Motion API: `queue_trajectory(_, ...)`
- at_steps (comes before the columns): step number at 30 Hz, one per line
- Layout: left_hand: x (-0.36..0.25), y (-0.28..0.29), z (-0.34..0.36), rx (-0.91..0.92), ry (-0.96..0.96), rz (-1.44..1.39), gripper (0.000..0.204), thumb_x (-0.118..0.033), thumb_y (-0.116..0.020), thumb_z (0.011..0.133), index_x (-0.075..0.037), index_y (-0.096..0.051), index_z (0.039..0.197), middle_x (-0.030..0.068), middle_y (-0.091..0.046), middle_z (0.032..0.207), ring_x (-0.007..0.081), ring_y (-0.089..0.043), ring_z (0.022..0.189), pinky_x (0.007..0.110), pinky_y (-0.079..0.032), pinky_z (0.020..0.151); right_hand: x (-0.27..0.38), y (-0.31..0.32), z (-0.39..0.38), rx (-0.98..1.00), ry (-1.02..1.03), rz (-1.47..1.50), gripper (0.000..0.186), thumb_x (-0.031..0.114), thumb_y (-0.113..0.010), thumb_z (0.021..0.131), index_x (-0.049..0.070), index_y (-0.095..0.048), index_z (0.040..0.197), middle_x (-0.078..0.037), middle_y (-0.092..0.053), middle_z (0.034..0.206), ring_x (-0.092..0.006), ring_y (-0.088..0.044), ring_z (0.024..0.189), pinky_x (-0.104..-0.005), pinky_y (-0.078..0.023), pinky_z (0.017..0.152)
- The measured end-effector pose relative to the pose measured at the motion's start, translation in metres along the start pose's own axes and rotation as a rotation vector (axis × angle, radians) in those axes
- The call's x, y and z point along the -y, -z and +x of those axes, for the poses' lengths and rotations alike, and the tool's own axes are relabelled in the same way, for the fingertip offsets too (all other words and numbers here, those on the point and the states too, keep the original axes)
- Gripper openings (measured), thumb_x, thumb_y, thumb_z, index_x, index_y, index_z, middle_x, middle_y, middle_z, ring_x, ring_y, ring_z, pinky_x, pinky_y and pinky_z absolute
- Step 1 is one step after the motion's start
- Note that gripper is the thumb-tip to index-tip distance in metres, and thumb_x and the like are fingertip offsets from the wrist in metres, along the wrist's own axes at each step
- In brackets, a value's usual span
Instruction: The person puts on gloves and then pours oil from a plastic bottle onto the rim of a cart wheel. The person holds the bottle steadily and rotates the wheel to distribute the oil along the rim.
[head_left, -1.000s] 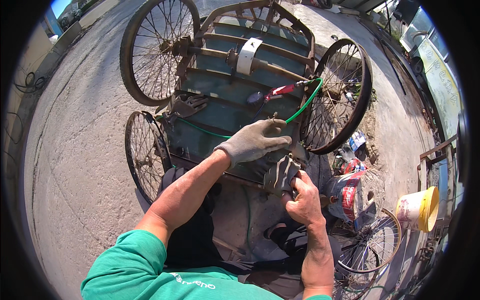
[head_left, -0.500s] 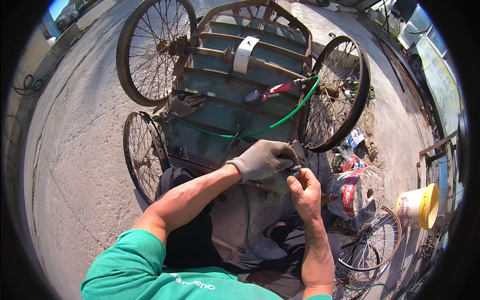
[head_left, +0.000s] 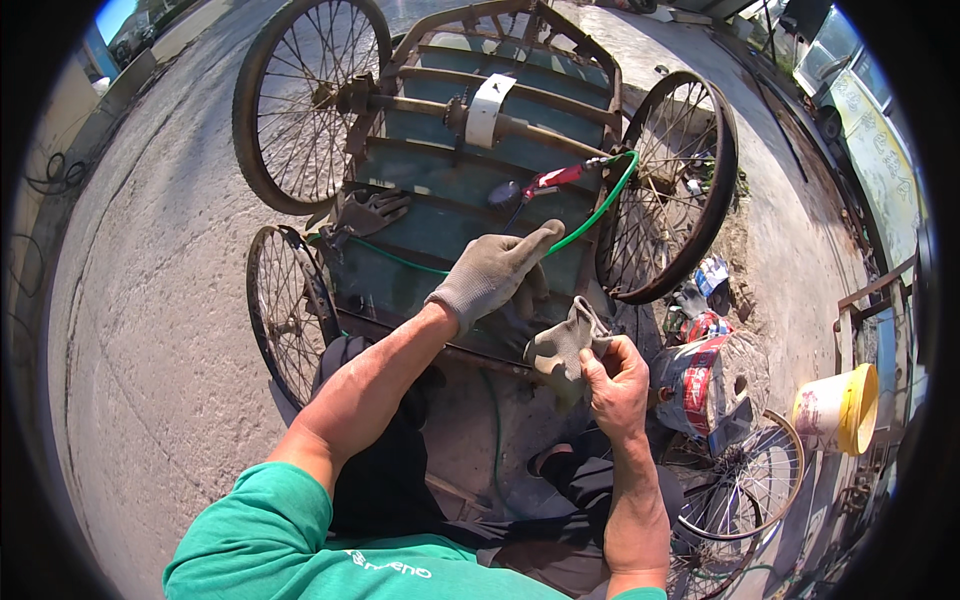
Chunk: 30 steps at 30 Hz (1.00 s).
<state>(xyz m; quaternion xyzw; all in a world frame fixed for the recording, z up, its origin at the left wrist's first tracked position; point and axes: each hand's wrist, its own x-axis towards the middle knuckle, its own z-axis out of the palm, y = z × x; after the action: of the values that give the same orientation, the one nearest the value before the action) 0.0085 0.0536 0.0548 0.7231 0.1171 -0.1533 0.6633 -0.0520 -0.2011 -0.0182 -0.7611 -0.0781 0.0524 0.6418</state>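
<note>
A loose glove point(head_left: 558, 358) is looking limp and crumpled, its grey-beige cloth showing bright patches where the sun is falling and darker ones where shade is crossing it. Its upper part is standing up in a soft fold, and its lower part is sagging. The glove is hanging just to the left of the bare right hand point(head_left: 618, 385), which is nearly closing on it, thumb and fingertips pinching the cloth along its right edge.

The left hand point(head_left: 490, 270), gloved in similar grey, is reaching up and away to the left of the loose glove. It is partly opening, with a finger pointing up and to the right, and is gripping nothing visible; its lower fingers are hard to tell in the shade. A green hose point(head_left: 606, 205) is curving past that fingertip, though whether they are touching is unclear. Beyond the left hand, a red power tool point(head_left: 556, 180) is resting on the upturned cart point(head_left: 385, 285). Farther to this hand's upper left, another glove point(head_left: 370, 213) is lying on the cart.
</note>
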Motion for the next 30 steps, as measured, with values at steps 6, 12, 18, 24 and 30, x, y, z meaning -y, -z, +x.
queue_trajectory(6, 0.009, -0.028, -0.005, 0.19, -0.142, 0.329, 0.064, -0.064, -0.065, 0.104, -0.002, -0.081, 0.101, 0.0095, -0.067, 0.077, 0.014, -0.058, 0.07, 0.034, -0.05, 0.066, 0.015, -0.015, 0.002, -0.103, 0.37, -0.321, 0.019, 0.002, -0.082, 0.089, 0.0, -0.068, 0.102, -0.012, -0.072, 0.107, -0.017, -0.07, 0.082, -0.0295, -0.057, 0.071)
queue_trajectory(12, 0.036, -0.04, 0.007, 0.349, 0.007, 0.209, 0.036, -0.039, -0.074, 0.103, -0.004, -0.081, 0.11, -0.0008, -0.07, 0.087, 0.0048, -0.057, 0.075, 0.027, -0.051, 0.068, 0.009, -0.014, -0.001, -0.064, 0.316, -0.317, 0.029, 0.008, -0.084, 0.085, -0.001, -0.068, 0.106, -0.015, -0.07, 0.114, -0.022, -0.071, 0.092, -0.0358, -0.059, 0.081)
queue_trajectory(18, 0.03, -0.038, -0.006, 0.423, -0.149, 0.363, 0.042, -0.037, -0.071, 0.103, 0.001, -0.075, 0.122, 0.0126, -0.078, 0.1, 0.0127, -0.068, 0.09, 0.035, -0.056, 0.084, 0.016, 0.003, 0.004, 0.018, -0.093, 0.028, 0.035, 0.029, -0.081, 0.099, -0.001, -0.069, 0.111, 0.001, -0.069, 0.095, -0.0067, -0.06, 0.087, -0.0238, -0.05, 0.081)
queue_trajectory(24, 0.037, -0.038, -0.006, 0.424, -0.118, 0.326, 0.038, -0.035, -0.071, 0.103, -0.001, -0.076, 0.118, 0.0163, -0.077, 0.097, 0.0186, -0.071, 0.085, 0.037, -0.056, 0.082, 0.003, 0.016, 0.007, 0.055, -0.176, 0.091, 0.018, 0.014, -0.081, 0.098, 0.001, -0.071, 0.105, 0.003, -0.069, 0.091, -0.005, -0.061, 0.082, -0.0218, -0.049, 0.078)
queue_trajectory(30, 0.025, -0.031, -0.003, 0.267, -0.152, 0.477, 0.037, -0.035, -0.071, 0.102, -0.002, -0.079, 0.116, 0.0136, -0.077, 0.091, 0.0163, -0.069, 0.082, 0.036, -0.056, 0.079, 0.004, 0.034, 0.016, -0.109, -0.139, -0.052, 0.017, 0.012, -0.078, 0.096, -0.001, -0.07, 0.103, -0.001, -0.071, 0.089, -0.0079, -0.063, 0.08, -0.0252, -0.052, 0.076)
